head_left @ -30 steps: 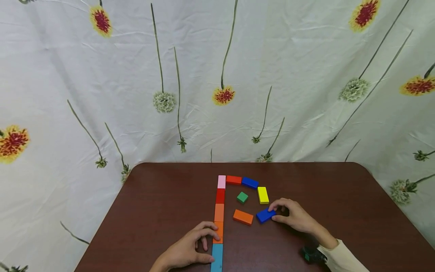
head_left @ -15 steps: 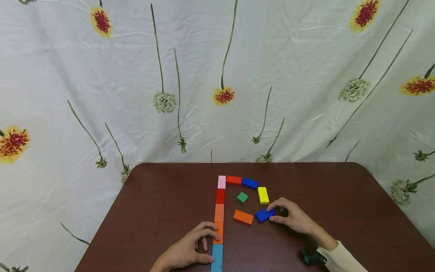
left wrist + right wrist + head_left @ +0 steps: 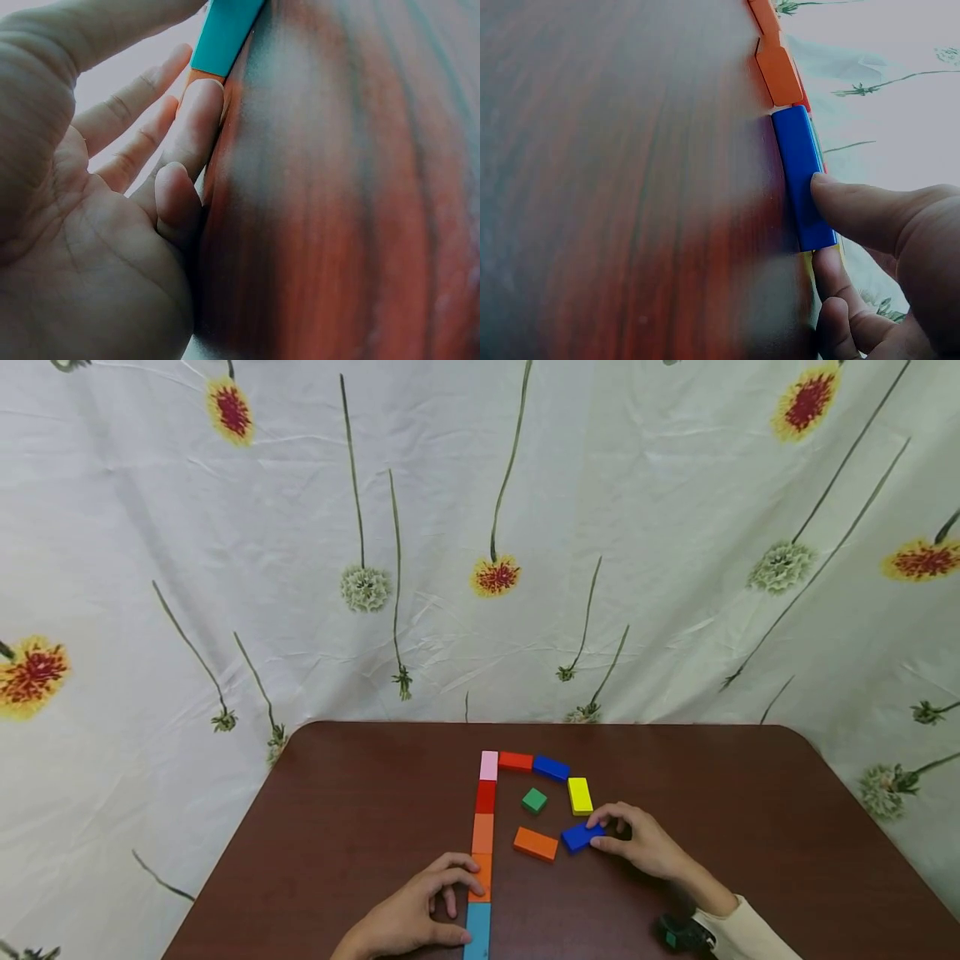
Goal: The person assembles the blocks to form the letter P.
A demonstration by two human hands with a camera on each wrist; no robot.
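Note:
In the head view my right hand point(image 3: 641, 842) pinches a blue block point(image 3: 577, 837) between thumb and fingers, low at the tabletop. The right wrist view shows the thumb on the long side of this blue block point(image 3: 799, 169) and a finger at its near end. A loose orange block point(image 3: 536, 844) lies just left of it, and a yellow block point(image 3: 580, 796) sits behind. My left hand point(image 3: 412, 906) rests beside a straight column of blocks, its fingertips on an orange block point(image 3: 481, 878) and its thumb at the edge of a light-blue block point(image 3: 477, 931).
Further up the column come a salmon block point(image 3: 483, 833), a red block point(image 3: 486, 796) and a pink block point(image 3: 488, 765). From the pink one, another red block point(image 3: 516, 761) and a dark blue block point(image 3: 551, 767) curve right. A green block point(image 3: 534, 800) lies inside the curve.
My right hand has slid the blue block slightly left, closer to the loose orange block. The left hand keeps its place on the column. The head view has tilted a little.

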